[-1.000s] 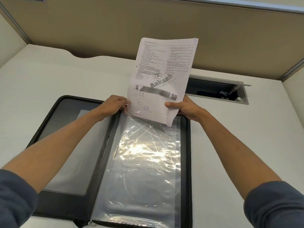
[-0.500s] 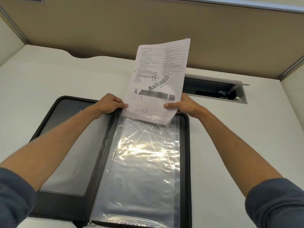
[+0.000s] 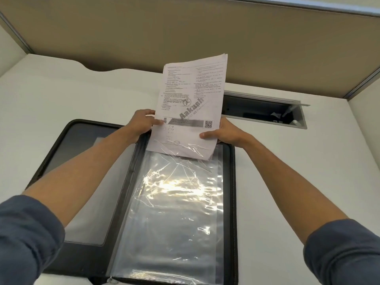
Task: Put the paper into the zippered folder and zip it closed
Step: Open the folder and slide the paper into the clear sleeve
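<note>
The zippered folder (image 3: 82, 182) lies open flat on the desk (image 3: 287, 171), beneath both forearms. The left hand (image 3: 141, 125) pinches the paper (image 3: 191, 103) at its left edge; the right hand (image 3: 224, 133) grips its right edge. Between the hands, the sheets stand tilted, lower edge entering the clear sleeve (image 3: 174, 212), apparently to guide them squarely inside. Zip not yet closed.

I see a white surface (image 3: 61, 95) running back to a tan partition wall (image 3: 144, 33) with grey metal trim (image 3: 329, 7). A curved notch cuts its far edge. A recessed cable tray (image 3: 265, 112) is at right, lid raised. Overhead light glares.
</note>
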A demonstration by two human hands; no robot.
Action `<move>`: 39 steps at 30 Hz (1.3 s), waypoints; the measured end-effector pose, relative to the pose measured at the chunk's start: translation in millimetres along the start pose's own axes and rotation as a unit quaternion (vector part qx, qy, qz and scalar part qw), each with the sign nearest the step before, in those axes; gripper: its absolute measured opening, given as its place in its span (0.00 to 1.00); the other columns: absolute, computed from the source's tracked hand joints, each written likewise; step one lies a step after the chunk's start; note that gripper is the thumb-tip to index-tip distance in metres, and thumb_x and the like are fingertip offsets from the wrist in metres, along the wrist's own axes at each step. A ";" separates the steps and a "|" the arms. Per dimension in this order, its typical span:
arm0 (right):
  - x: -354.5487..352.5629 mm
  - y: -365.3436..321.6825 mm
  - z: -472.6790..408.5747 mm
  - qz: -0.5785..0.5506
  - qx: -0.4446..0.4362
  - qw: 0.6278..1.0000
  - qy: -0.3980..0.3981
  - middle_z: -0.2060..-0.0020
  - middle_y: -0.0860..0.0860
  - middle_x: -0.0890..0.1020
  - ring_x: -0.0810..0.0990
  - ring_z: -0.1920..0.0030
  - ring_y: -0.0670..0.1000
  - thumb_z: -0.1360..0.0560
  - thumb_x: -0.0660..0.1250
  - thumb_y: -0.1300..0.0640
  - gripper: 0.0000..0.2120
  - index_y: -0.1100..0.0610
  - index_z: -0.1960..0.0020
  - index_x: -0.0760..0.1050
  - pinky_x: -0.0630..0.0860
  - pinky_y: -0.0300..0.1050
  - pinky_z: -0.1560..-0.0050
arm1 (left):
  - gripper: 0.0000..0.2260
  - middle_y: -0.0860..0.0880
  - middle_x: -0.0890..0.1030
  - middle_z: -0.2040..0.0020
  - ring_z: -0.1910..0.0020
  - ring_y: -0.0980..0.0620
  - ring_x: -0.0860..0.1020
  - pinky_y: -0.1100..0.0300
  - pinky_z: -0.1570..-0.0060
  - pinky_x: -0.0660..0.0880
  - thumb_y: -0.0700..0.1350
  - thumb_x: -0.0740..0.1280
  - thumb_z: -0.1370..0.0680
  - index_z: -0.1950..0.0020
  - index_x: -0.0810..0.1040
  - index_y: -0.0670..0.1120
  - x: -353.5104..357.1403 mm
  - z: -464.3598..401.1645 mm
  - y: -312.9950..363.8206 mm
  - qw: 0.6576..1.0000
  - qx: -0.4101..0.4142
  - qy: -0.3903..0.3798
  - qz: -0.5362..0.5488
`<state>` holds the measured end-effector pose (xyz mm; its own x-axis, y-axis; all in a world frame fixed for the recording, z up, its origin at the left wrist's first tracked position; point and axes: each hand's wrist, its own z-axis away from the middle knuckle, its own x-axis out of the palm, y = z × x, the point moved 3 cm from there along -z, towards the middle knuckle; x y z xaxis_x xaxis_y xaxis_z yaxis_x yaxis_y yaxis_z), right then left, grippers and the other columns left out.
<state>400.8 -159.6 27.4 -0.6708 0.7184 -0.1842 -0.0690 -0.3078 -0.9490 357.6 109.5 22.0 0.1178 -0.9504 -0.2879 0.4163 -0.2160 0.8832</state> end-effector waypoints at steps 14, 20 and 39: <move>-11.6 4.8 2.1 -0.021 0.035 0.989 0.144 0.50 0.53 0.83 0.84 0.58 0.44 0.23 0.67 0.65 0.14 0.61 0.38 0.76 0.80 0.37 0.64 | 0.09 0.49 0.83 0.49 0.49 0.50 0.79 0.62 0.54 0.74 0.34 0.72 0.30 0.51 0.81 0.40 -2.6 -5.6 0.1 0.999 -0.012 0.018 -0.035; -6.5 1.1 9.5 -0.010 0.028 0.991 0.130 0.47 0.51 0.82 0.83 0.55 0.45 0.25 0.70 0.64 0.18 0.58 0.36 0.73 0.82 0.38 0.62 | 0.13 0.44 0.82 0.48 0.53 0.48 0.80 0.58 0.53 0.78 0.31 0.70 0.27 0.43 0.78 0.40 1.8 -12.5 3.6 0.998 -0.008 0.055 0.025; 3.8 13.5 26.6 0.003 0.146 0.989 -0.038 0.56 0.44 0.86 0.86 0.58 0.53 0.31 0.76 0.52 0.18 0.44 0.47 0.71 0.81 0.40 0.64 | 0.15 0.44 0.81 0.44 0.46 0.44 0.78 0.56 0.49 0.76 0.27 0.65 0.27 0.43 0.79 0.39 3.4 -15.6 -4.0 0.999 -0.033 0.026 -0.006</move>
<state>377.7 -177.7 20.7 -0.7242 0.6708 -0.1599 -0.2674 -0.4869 -0.8315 370.4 110.6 11.7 0.1580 -0.9345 -0.3189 0.4758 -0.2109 0.8539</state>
